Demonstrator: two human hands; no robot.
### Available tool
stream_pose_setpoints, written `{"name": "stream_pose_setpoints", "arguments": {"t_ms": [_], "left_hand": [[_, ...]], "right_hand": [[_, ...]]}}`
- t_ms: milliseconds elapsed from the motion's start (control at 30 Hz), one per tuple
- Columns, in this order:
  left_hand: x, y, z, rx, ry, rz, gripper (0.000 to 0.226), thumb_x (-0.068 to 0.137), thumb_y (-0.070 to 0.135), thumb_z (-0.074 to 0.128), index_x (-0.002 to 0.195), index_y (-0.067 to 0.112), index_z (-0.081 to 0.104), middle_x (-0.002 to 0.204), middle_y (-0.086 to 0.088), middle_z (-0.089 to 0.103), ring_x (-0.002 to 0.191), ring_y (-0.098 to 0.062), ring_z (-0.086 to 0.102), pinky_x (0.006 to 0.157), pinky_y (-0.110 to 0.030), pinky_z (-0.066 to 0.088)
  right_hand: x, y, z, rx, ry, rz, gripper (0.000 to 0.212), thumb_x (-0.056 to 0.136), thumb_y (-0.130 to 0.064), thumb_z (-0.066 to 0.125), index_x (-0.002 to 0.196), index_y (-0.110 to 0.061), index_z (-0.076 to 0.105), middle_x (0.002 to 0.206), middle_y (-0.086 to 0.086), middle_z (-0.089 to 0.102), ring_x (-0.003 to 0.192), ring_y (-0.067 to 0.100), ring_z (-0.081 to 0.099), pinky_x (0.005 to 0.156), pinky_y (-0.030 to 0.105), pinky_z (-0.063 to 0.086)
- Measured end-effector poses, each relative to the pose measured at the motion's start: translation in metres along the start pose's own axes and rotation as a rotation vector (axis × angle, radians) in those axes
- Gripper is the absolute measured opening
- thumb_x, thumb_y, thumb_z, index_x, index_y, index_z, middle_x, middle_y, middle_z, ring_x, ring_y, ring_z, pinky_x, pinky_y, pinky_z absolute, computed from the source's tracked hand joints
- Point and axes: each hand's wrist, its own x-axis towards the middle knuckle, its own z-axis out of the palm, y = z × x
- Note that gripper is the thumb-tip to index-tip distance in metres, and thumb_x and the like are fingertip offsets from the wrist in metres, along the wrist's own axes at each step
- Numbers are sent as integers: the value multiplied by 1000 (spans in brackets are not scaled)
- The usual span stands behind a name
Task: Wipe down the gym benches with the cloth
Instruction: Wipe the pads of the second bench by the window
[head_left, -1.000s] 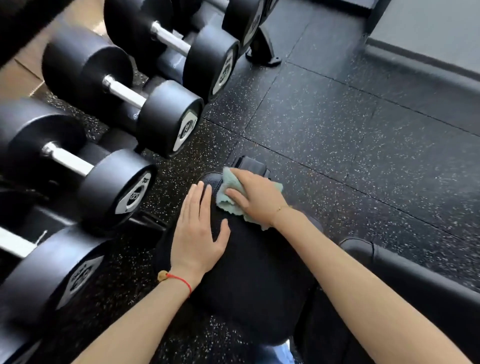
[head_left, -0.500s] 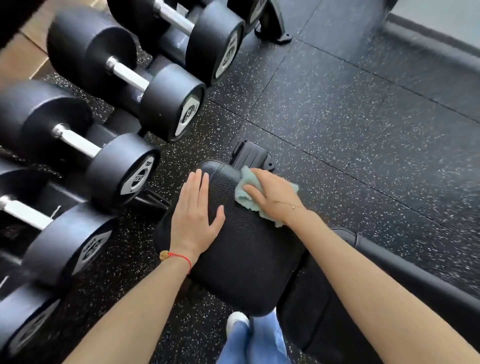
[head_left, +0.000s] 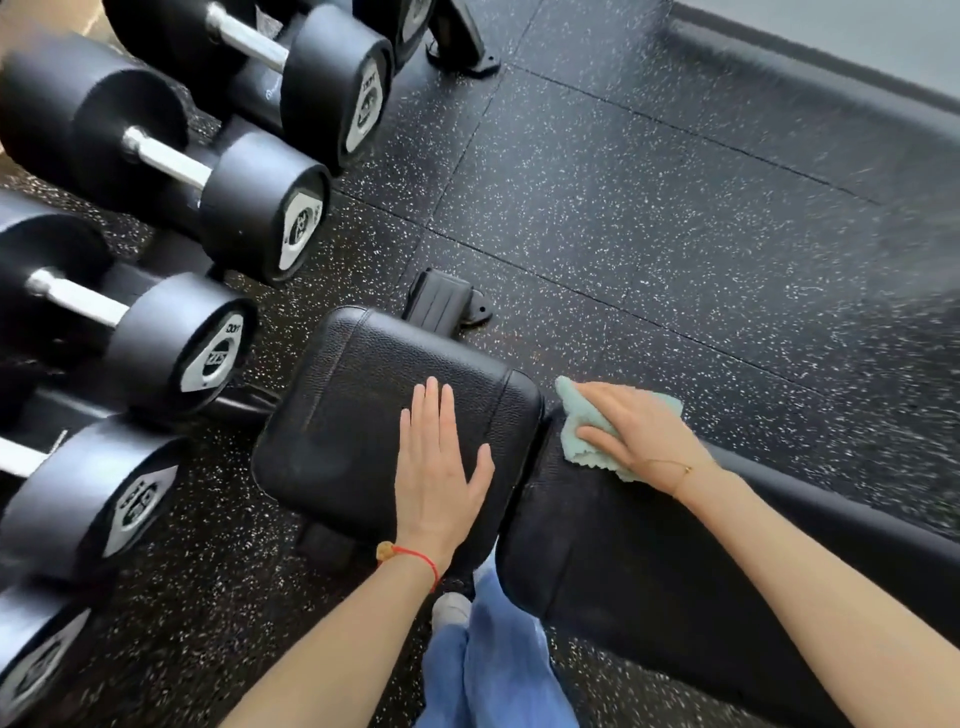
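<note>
Two hands are being recorded on one gym bench (head_left: 649, 561). Left hand (head_left: 441, 478): being laid flat, fingers straight and together, thumb spread, on the seat pad (head_left: 363, 415), nothing being held. Right hand (head_left: 641, 434): being pressed, fingers nearly straight, on the cloth (head_left: 582, 431), a pale green piece whose edges are showing beyond the fingertips and under the palm. Cloth position: being held down on the near end of the long back pad, just past the gap beside the left thumb. Seat pad: lying under and ahead of the left fingers; whether it has been fully wiped cannot be told, as no wet trace is showing. Back pad: stretching away behind the right wrist, and most of its length is being judged as yet to be wiped. Dumbbells (head_left: 228, 208): being kept on a rack well beyond the left fingers. Other benches: none showing, so the task is being judged as at an early stage.
</note>
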Motion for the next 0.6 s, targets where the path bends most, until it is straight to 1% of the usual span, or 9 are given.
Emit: {"name": "stream_pose_setpoints", "arguments": {"t_ms": [67, 133, 200, 267, 333, 400, 500, 600], "left_hand": [[-8, 17, 5, -12, -23, 0, 74, 98, 42, 37, 155, 2, 12, 164, -14, 6, 152, -26, 0, 122, -47, 16], [-15, 31, 8, -7, -46, 21, 74, 98, 43, 36, 155, 2, 11, 164, -14, 5, 152, -26, 0, 122, -47, 17], [-22, 45, 12, -13, -60, 56, 75, 97, 42, 38, 155, 2, 11, 164, -14, 5, 152, -26, 0, 121, -47, 17], [-27, 57, 17, -21, -73, 68, 76, 97, 42, 41, 155, 2, 12, 164, -14, 5, 152, -26, -1, 121, -47, 17], [-31, 65, 22, -6, -93, 61, 77, 96, 43, 42, 155, 3, 11, 164, -14, 4, 152, -26, -2, 121, -47, 16], [-34, 74, 28, 33, -101, 69, 79, 96, 44, 42, 155, 2, 11, 164, -15, 3, 152, -27, -3, 121, -47, 17], [-39, 88, 33, 49, -91, 61, 82, 94, 47, 41, 155, 2, 10, 164, -16, 2, 152, -27, -3, 122, -45, 14], [-44, 110, 39, 45, -62, 87, 81, 94, 47, 42, 155, 2, 11, 164, -14, 4, 152, -25, -2, 122, -45, 13]], "right_hand": [[-33, 22, -1, 54, 34, 91, 66, 91, -61, 28, 142, -20, 38, 136, -1, 51, 123, 19, 48, 104, 28, 33], [-64, 39, -6, 88, 71, 205, 64, 89, -59, 30, 140, -22, 41, 129, -2, 56, 117, 19, 51, 94, 20, 29], [-77, 44, -6, 106, 96, 241, 62, 88, -58, 30, 137, -23, 44, 125, -2, 58, 113, 20, 53, 89, 17, 26], [-65, 36, -2, 123, 103, 222, 59, 88, -57, 31, 135, -23, 45, 124, -1, 59, 113, 21, 53, 90, 22, 29], [-34, 20, 6, 119, 111, 176, 54, 92, -54, 37, 136, -23, 44, 128, 1, 57, 115, 24, 52, 94, 31, 34], [-4, 7, 11, 114, 93, 122, 50, 94, -50, 41, 134, -21, 45, 128, 2, 56, 114, 27, 52, 94, 38, 38], [12, 7, 11, 109, 43, 46, 47, 95, -50, 42, 130, -19, 48, 124, 4, 58, 110, 28, 54, 90, 42, 42], [-1, 24, 12, 163, 63, 2, 53, 94, -50, 46, 138, -20, 42, 133, 3, 53, 116, 26, 51, 94, 40, 40]]}}
